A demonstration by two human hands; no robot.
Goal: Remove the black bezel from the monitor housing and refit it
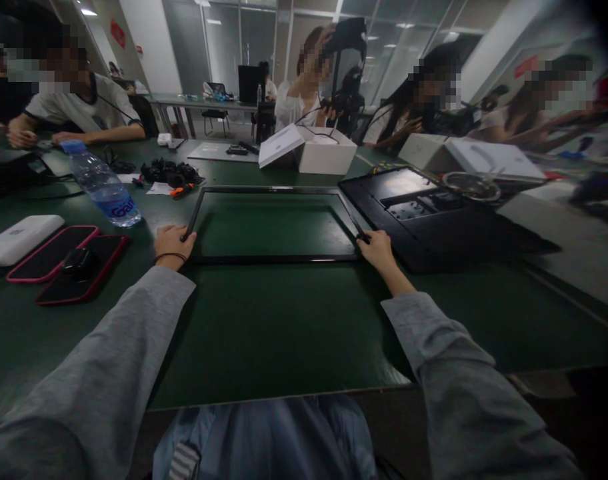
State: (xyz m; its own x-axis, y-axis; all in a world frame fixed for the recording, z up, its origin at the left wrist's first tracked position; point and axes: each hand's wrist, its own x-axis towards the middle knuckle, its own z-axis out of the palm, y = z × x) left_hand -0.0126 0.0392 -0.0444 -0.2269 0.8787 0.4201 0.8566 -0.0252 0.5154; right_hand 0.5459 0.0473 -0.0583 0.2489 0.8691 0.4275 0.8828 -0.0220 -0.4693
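A thin black rectangular frame, like a monitor bezel (279, 259), is held between my two hands just over the green table (284, 327). My left hand (172, 244), with a dark band at the wrist, is closed around its left side. On the opposite side my right hand (377, 248) grips the frame near its lower right corner. Through the open middle of the bezel the table top shows. Close to my right hand lies a large black panel (419, 227), like a monitor's back cover, with a recess in its surface.
Left of me are a water bottle (107, 190), a white power bank (21, 237) and two red-edged phones (84, 273). Cables (169, 173) and an open white box (327, 152) sit farther back. A clear dish (471, 187) stands beyond the panel. Several people are around the table.
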